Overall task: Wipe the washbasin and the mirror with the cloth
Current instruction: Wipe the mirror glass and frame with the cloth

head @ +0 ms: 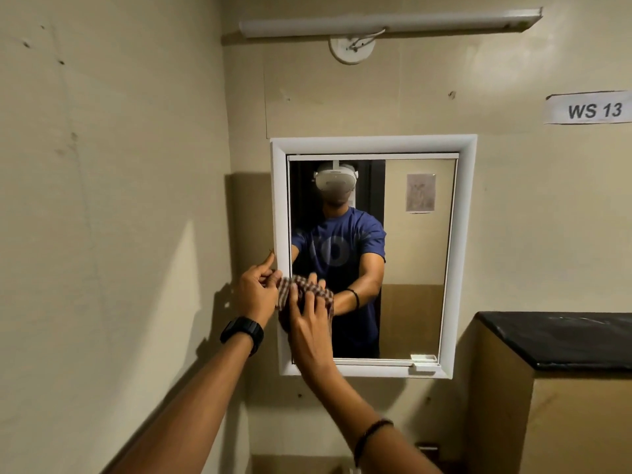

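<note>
A white-framed mirror (415, 254) hangs on the beige wall straight ahead. A checked red-and-white cloth (301, 290) sits bunched against the mirror's lower left part. My left hand (254, 292), with a black watch on its wrist, pinches the cloth's left edge by the frame, index finger raised. My right hand (309, 323) lies over the cloth with fingers spread and fairly straight, pressing it to the glass. The washbasin is out of view below.
A tube light (390, 22) is mounted above the mirror. A cabinet with a black top (561, 340) stands at the right, close to the mirror's lower corner. A paper label reading WS 13 (590, 109) is stuck on the wall. The left wall is near.
</note>
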